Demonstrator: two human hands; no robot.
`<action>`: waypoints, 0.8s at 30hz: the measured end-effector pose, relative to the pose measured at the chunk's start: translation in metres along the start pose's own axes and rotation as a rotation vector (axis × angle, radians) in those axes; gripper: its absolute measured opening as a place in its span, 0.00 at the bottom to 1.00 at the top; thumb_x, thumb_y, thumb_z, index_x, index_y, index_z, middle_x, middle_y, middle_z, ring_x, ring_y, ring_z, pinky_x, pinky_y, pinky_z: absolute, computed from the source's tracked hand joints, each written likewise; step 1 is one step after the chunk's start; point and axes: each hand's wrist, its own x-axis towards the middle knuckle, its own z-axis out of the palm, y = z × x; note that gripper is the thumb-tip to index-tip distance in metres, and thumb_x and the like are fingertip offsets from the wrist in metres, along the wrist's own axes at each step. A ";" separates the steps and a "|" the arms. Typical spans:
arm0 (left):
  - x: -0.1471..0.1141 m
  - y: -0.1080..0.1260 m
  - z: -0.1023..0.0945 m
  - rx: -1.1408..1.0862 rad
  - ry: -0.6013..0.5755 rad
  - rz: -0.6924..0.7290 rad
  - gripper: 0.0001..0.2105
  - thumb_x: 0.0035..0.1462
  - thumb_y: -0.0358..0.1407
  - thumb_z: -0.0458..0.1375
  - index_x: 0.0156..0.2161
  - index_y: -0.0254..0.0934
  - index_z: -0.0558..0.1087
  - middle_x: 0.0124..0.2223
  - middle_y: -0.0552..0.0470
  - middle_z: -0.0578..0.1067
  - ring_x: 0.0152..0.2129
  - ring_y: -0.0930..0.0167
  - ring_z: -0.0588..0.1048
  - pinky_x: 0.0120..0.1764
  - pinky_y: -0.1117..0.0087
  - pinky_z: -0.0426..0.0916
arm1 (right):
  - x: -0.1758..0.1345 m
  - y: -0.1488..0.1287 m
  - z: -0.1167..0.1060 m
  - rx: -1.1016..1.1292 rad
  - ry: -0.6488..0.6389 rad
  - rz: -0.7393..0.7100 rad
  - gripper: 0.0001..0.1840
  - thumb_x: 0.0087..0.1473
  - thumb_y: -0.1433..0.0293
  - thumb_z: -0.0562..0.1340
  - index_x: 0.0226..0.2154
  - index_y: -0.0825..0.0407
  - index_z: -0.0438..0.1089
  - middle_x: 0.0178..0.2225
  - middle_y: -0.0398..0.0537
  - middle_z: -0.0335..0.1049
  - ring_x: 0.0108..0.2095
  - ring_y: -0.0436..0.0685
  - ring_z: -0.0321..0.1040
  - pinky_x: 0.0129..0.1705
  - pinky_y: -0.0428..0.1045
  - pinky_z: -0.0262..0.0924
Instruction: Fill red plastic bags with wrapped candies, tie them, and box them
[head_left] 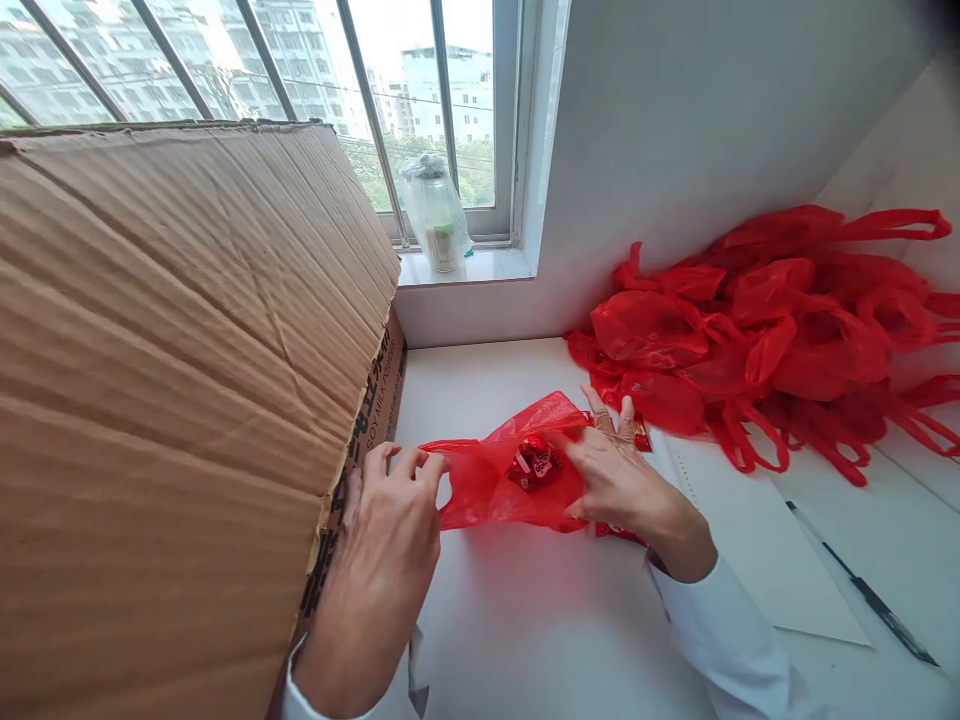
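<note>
Cardboard box [172, 400] blocking left, red bags [787, 320] heaped right, spread bag [480, 485] between, free passage over near tabletop [525, 640]

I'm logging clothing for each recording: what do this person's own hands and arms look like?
The left hand and right hand are both ungloved, with no watch or bracelet in view. The left sleeve and right sleeve are long, loose and white, ending near the wrists, with no visible markings.
</note>
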 end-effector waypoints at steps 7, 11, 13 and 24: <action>0.024 0.064 0.012 -0.177 -0.294 0.212 0.08 0.60 0.30 0.53 0.32 0.40 0.72 0.35 0.49 0.76 0.44 0.60 0.71 0.45 0.59 0.71 | 0.006 -0.019 0.008 0.078 -0.048 -0.108 0.34 0.41 0.60 0.69 0.52 0.43 0.64 0.52 0.53 0.66 0.67 0.73 0.29 0.63 0.72 0.21; 0.031 0.053 0.048 0.031 -0.525 -0.032 0.08 0.57 0.25 0.54 0.30 0.34 0.74 0.37 0.41 0.76 0.48 0.52 0.69 0.52 0.45 0.64 | 0.006 -0.015 0.001 0.049 -0.109 -0.066 0.42 0.36 0.56 0.71 0.55 0.47 0.64 0.49 0.56 0.68 0.67 0.75 0.24 0.61 0.74 0.17; 0.025 0.039 0.050 0.115 -0.495 -0.143 0.15 0.56 0.20 0.47 0.36 0.31 0.75 0.46 0.37 0.74 0.53 0.49 0.65 0.55 0.37 0.56 | 0.007 -0.010 -0.003 0.026 -0.131 -0.033 0.45 0.36 0.56 0.72 0.57 0.48 0.62 0.49 0.56 0.69 0.67 0.75 0.22 0.61 0.74 0.14; 0.016 0.030 0.010 0.360 -0.628 -0.321 0.22 0.52 0.31 0.61 0.54 0.38 0.70 0.60 0.42 0.66 0.59 0.48 0.58 0.54 0.26 0.31 | 0.002 0.011 -0.014 -0.070 -0.075 0.045 0.38 0.44 0.57 0.69 0.57 0.42 0.62 0.53 0.54 0.65 0.67 0.74 0.13 0.58 0.77 0.11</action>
